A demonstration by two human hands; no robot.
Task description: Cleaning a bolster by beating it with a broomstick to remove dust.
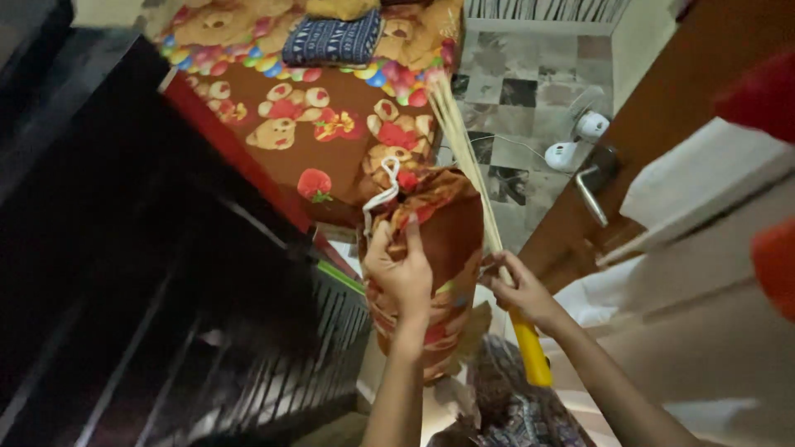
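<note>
Brown teddy-print drawstring bag stands upright between the hands above the bed edge, left hand closed on its gathered neck (white cord looped above), right hand just beside, fingers wrapped around a yellow-handled stick broom.

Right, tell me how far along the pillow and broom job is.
Done: the printed pillow is lifted off the bed, its white tie hanging. In hand: left hand grips the pillow; right hand holds the broom. Left: neither is set down.
</note>
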